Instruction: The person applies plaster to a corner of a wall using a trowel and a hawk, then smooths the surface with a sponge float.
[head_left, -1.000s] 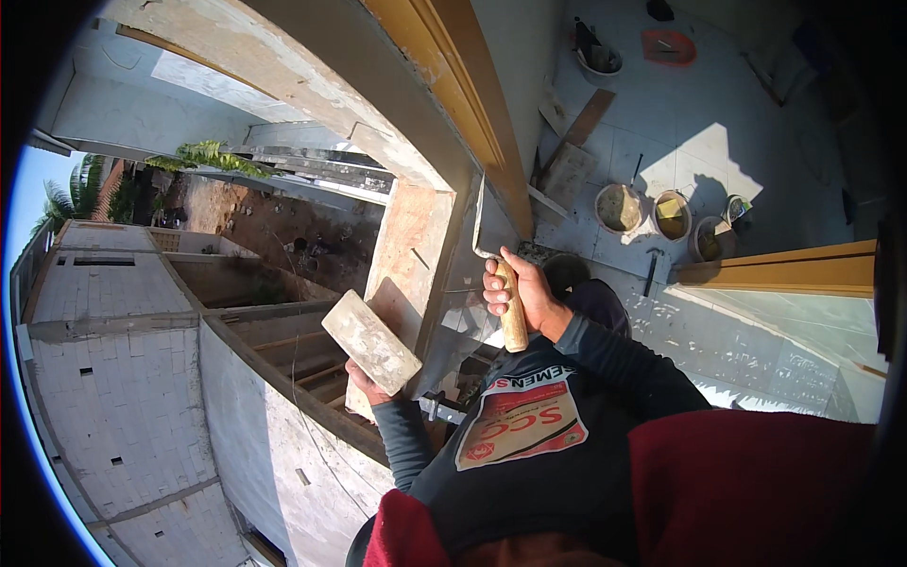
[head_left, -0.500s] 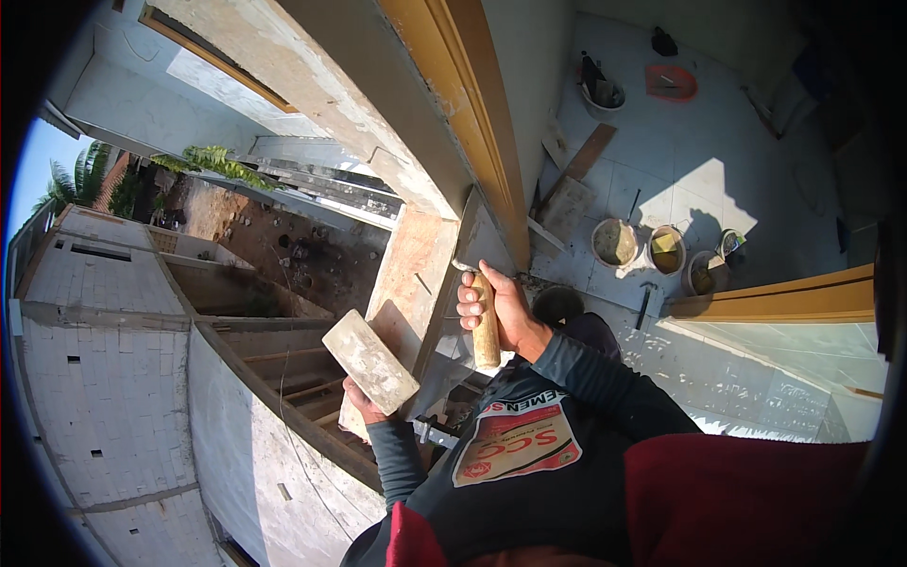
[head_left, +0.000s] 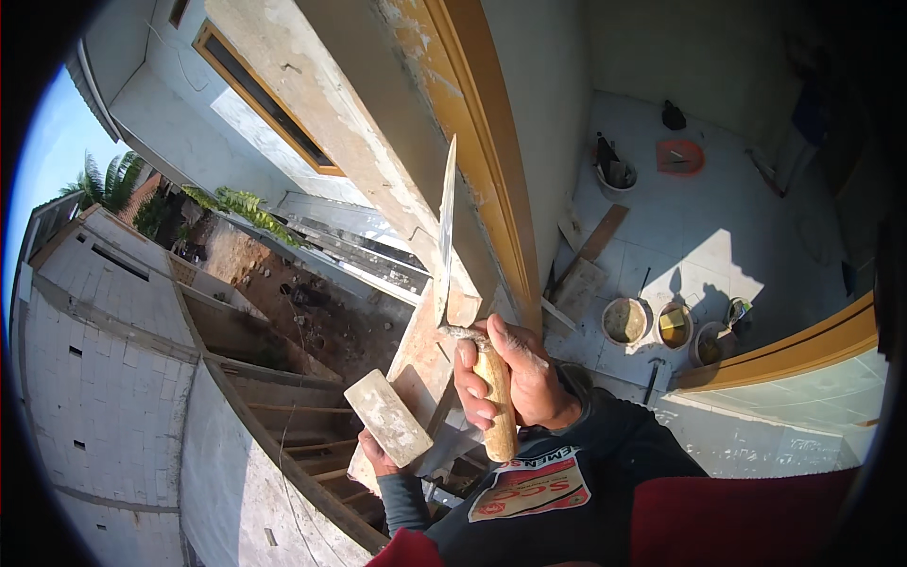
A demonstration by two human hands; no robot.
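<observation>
Pale block wall (head_left: 104,416) bows away at 8 o'clock. At 7, the left hand (head_left: 378,456) holds the lower end of a rectangular block (head_left: 388,418), fingers partly hidden behind it, its tightness impossible to tell; that hold looks unchanged. Pointing to 12, the trowel (head_left: 445,236) has come up nearer the eye within the last half second, seemingly clear of the ledge (head_left: 422,357) and so free to turn. At 5, the right hand (head_left: 529,380) wraps snugly around its wooden handle. Buckets (head_left: 607,331) stand at 3.
</observation>
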